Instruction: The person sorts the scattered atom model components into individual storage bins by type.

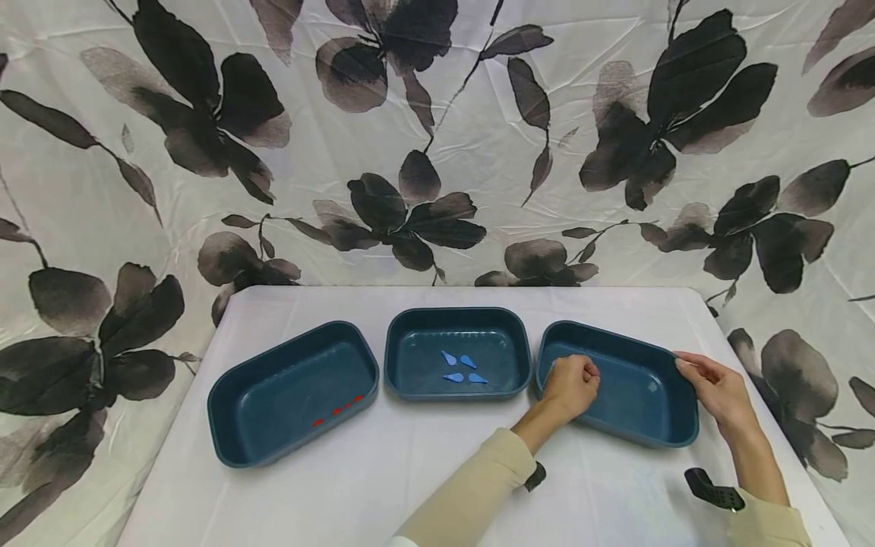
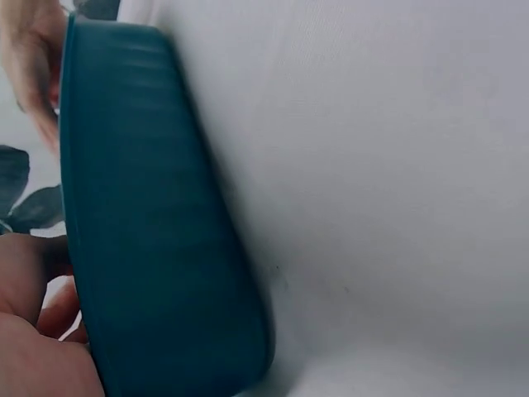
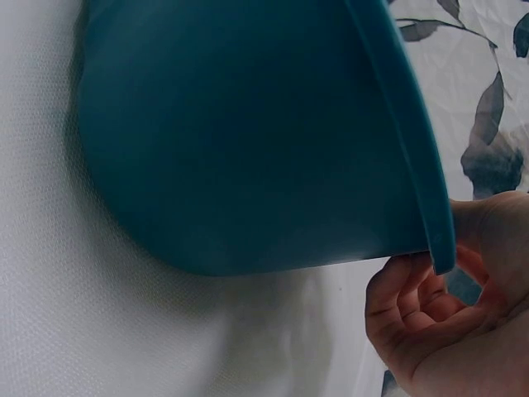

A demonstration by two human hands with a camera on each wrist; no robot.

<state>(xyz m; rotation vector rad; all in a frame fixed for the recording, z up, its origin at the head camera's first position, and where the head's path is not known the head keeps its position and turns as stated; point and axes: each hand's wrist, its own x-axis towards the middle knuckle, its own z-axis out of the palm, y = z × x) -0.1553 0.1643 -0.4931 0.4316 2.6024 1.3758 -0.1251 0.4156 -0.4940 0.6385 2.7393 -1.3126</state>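
Observation:
My right hand (image 1: 721, 391) grips the right end of the right-hand dark blue tray (image 1: 632, 380); in the right wrist view the tray's rim (image 3: 413, 157) sits between its thumb and curled fingers. My left hand (image 1: 570, 386) is over the left part of the same tray, fingers bent inward. Whether something small is between its fingertips is hidden. The left wrist view has the tray's outer wall (image 2: 157, 215) in front, with part of the left hand (image 2: 41, 331) behind the rim.
The middle tray (image 1: 458, 312) holds several small blue drop-shaped pieces (image 1: 468, 361). In the left tray (image 1: 273, 395), several small red pieces (image 1: 337, 412) lie along the near right wall. A white cloth covers the table (image 1: 383, 486), and a floral curtain (image 1: 437, 137) hangs behind it.

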